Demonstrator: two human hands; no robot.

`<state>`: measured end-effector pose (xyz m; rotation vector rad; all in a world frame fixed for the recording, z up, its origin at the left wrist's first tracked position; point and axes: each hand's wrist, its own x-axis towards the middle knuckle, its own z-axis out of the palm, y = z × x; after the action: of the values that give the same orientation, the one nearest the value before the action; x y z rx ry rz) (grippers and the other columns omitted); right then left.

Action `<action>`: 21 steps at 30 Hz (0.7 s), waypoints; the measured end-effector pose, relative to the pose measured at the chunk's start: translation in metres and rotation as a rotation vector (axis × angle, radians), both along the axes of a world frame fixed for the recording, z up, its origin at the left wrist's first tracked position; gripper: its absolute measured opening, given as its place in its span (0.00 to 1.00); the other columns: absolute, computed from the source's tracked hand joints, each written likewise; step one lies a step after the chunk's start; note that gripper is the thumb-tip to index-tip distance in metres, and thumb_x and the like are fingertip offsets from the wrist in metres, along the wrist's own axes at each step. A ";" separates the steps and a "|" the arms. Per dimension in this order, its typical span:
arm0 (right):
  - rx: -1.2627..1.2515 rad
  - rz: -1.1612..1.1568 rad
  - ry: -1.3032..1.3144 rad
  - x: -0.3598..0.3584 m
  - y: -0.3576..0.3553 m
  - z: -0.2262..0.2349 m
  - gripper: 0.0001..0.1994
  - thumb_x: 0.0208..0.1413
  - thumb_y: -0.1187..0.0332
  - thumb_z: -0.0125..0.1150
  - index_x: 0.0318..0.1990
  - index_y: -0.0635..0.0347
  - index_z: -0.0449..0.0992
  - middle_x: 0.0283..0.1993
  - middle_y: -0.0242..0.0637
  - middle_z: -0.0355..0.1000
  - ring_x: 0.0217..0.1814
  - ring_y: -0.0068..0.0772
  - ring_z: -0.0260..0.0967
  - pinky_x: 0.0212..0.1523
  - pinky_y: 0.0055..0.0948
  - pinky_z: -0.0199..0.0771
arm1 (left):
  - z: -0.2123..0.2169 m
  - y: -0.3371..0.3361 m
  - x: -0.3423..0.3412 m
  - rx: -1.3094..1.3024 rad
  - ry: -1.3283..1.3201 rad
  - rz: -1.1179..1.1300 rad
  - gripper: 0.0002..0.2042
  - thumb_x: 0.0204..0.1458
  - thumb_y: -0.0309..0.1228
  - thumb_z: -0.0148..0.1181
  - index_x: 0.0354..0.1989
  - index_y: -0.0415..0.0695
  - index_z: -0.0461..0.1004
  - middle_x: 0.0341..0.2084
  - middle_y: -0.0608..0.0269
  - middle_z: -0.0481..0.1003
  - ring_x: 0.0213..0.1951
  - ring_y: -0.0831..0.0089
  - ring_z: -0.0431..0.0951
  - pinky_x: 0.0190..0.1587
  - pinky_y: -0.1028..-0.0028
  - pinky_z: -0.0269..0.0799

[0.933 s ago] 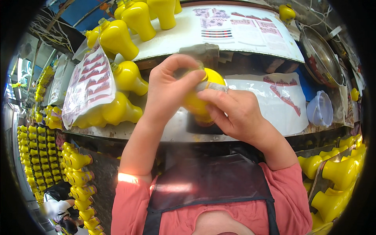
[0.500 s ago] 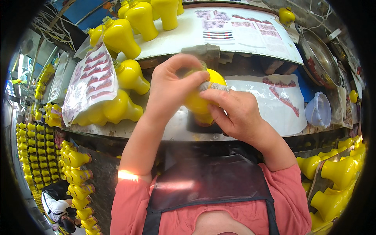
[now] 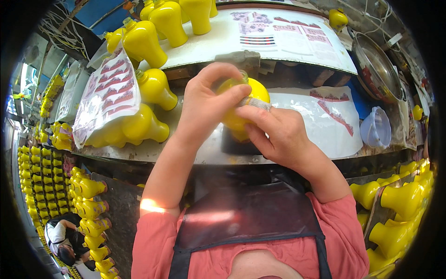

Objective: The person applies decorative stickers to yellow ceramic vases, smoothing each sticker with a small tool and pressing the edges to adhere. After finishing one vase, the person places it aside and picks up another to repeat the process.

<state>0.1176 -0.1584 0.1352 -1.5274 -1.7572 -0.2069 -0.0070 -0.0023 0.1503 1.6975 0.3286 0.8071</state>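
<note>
A glossy yellow bottle [image 3: 259,90] with a clear neck stands upright between my hands, over a dark block [image 3: 232,145] at the bench's front. My left hand [image 3: 200,104] is closed about its left shoulder and neck, thumb pointing right. Across the bottle's shoulder lies a narrow greyish patterned strip [image 3: 258,103]. My right hand [image 3: 284,134] is closed against the bottle's right side, its fingers at the strip's lower edge. Most of the bottle's left side and my left fingertips are hidden.
Several yellow bottles [image 3: 147,42] stand at the left, with a printed decal sheet [image 3: 108,93] draped over some. Another sheet [image 3: 320,135] lies right of my hands, beside a pale plastic bucket [image 3: 377,129]. Rows of bottles fill both sides; a person [image 3: 62,237] bends at lower left.
My hands stay at the bottle with only a slight shift. The person at lower left has bent further over. The whole view has moved a little.
</note>
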 end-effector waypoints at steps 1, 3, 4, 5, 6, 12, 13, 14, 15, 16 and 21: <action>0.035 0.027 0.058 0.001 0.002 -0.001 0.14 0.52 0.75 0.66 0.48 0.52 0.79 0.31 0.38 0.78 0.26 0.41 0.75 0.25 0.39 0.74 | 0.001 0.001 -0.002 0.059 0.041 0.021 0.07 0.55 0.18 0.68 0.41 0.38 0.79 0.46 0.59 0.80 0.46 0.75 0.79 0.53 0.73 0.77; 0.112 -0.018 0.118 0.004 0.003 0.000 0.14 0.53 0.75 0.65 0.47 0.54 0.79 0.34 0.40 0.79 0.26 0.41 0.76 0.26 0.37 0.75 | 0.004 0.001 -0.004 0.063 0.076 0.018 0.07 0.55 0.18 0.67 0.41 0.38 0.79 0.46 0.59 0.80 0.46 0.75 0.78 0.53 0.73 0.77; 0.162 -0.038 0.147 0.007 0.002 0.000 0.13 0.53 0.76 0.65 0.47 0.55 0.80 0.35 0.40 0.79 0.26 0.41 0.76 0.27 0.36 0.75 | 0.005 0.001 -0.006 0.007 0.072 -0.005 0.07 0.55 0.18 0.68 0.41 0.38 0.79 0.45 0.60 0.80 0.47 0.75 0.78 0.53 0.73 0.77; 0.099 -0.062 0.259 0.009 0.001 0.001 0.13 0.53 0.76 0.65 0.47 0.56 0.80 0.37 0.42 0.80 0.26 0.42 0.76 0.27 0.35 0.76 | 0.005 0.001 -0.007 -0.050 0.069 -0.028 0.07 0.55 0.19 0.68 0.42 0.38 0.79 0.45 0.60 0.80 0.47 0.75 0.78 0.54 0.73 0.77; 0.052 -0.072 0.291 0.011 0.000 0.002 0.12 0.54 0.76 0.64 0.47 0.58 0.80 0.39 0.44 0.80 0.26 0.43 0.76 0.28 0.35 0.77 | 0.005 0.000 -0.007 -0.085 0.038 -0.033 0.08 0.55 0.19 0.68 0.42 0.38 0.79 0.44 0.61 0.80 0.46 0.75 0.78 0.53 0.73 0.77; 0.069 -0.020 0.039 0.001 -0.002 0.001 0.14 0.53 0.75 0.65 0.48 0.53 0.79 0.34 0.40 0.79 0.26 0.42 0.76 0.27 0.38 0.75 | 0.000 -0.006 -0.005 -0.147 -0.032 0.016 0.08 0.55 0.19 0.69 0.42 0.38 0.79 0.43 0.61 0.80 0.45 0.76 0.79 0.51 0.74 0.77; 0.021 0.003 0.041 -0.001 -0.002 0.001 0.15 0.52 0.75 0.65 0.48 0.51 0.79 0.32 0.38 0.78 0.26 0.43 0.77 0.26 0.40 0.75 | 0.001 -0.005 -0.006 -0.064 -0.014 0.038 0.09 0.55 0.20 0.70 0.42 0.38 0.79 0.44 0.61 0.80 0.46 0.76 0.79 0.51 0.74 0.77; 0.041 0.000 0.064 -0.002 -0.001 0.000 0.15 0.52 0.75 0.65 0.48 0.52 0.79 0.33 0.38 0.78 0.26 0.42 0.76 0.26 0.39 0.75 | 0.001 -0.005 -0.006 0.000 0.039 0.074 0.09 0.55 0.20 0.70 0.43 0.38 0.79 0.45 0.60 0.81 0.46 0.75 0.79 0.51 0.74 0.77; 0.076 0.012 0.087 -0.001 0.001 0.000 0.15 0.53 0.75 0.65 0.48 0.53 0.79 0.34 0.39 0.79 0.25 0.41 0.76 0.26 0.38 0.75 | 0.001 -0.005 -0.008 0.006 0.039 0.060 0.09 0.55 0.20 0.70 0.43 0.38 0.79 0.45 0.60 0.81 0.46 0.75 0.79 0.52 0.74 0.77; 0.105 0.020 0.113 0.001 0.003 0.000 0.14 0.53 0.75 0.65 0.48 0.54 0.79 0.35 0.40 0.79 0.24 0.40 0.76 0.26 0.37 0.75 | 0.002 -0.004 -0.009 -0.006 0.073 0.062 0.09 0.55 0.21 0.70 0.43 0.38 0.79 0.45 0.60 0.81 0.46 0.75 0.79 0.53 0.74 0.76; -0.025 -0.040 0.432 0.012 0.001 0.006 0.14 0.54 0.76 0.64 0.49 0.58 0.79 0.41 0.42 0.81 0.22 0.33 0.74 0.27 0.31 0.75 | 0.002 -0.003 -0.012 0.028 0.045 0.026 0.10 0.56 0.21 0.69 0.46 0.38 0.79 0.45 0.58 0.82 0.47 0.74 0.80 0.55 0.74 0.77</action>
<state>0.1297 -0.1576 0.1411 -1.4932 -1.3922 0.1204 -0.0192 -0.0049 0.1525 1.7426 0.3722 0.7963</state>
